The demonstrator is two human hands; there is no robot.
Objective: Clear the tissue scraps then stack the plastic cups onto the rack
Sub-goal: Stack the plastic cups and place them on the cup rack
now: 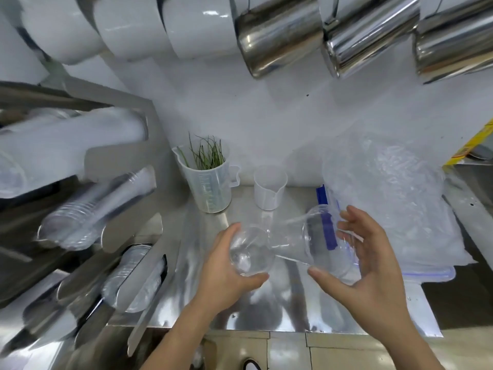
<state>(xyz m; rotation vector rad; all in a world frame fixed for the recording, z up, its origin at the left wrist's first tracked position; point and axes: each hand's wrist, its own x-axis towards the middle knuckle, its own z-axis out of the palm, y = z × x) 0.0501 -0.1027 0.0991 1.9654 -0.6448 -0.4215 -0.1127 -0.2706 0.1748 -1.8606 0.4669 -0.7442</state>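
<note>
Both hands hold one clear stack of plastic cups [293,244] just above the steel counter [266,311], lying on its side with its long axis running left to right and rising a little toward the right; the left hand [229,271] cups the narrow closed bottom end, fingers curled round it and thumb beneath, while the right hand [368,263] spreads wide round the open mouth end, thumb under the rim and fingers arched over the top, seemingly steadying more than squeezing; the rack [112,198] stands to the left of the hands, its slanted steel channels already loaded with cup columns [96,206] that point down toward the viewer, so I judge the left hand the nearer one and that the stack's bottom end already faces roughly the right way but must swing and tilt to match a channel's slope; how many cups are nested in the held stack is hard to tell, since the plastic is transparent and blurs into the counter's glare; the rack itself is smeared by motion and cut off at the left edge, so which channel has room is unclear; no tissue scraps are plainly visible; a crumpled clear plastic bag [394,188] lies just right of the hands
</note>
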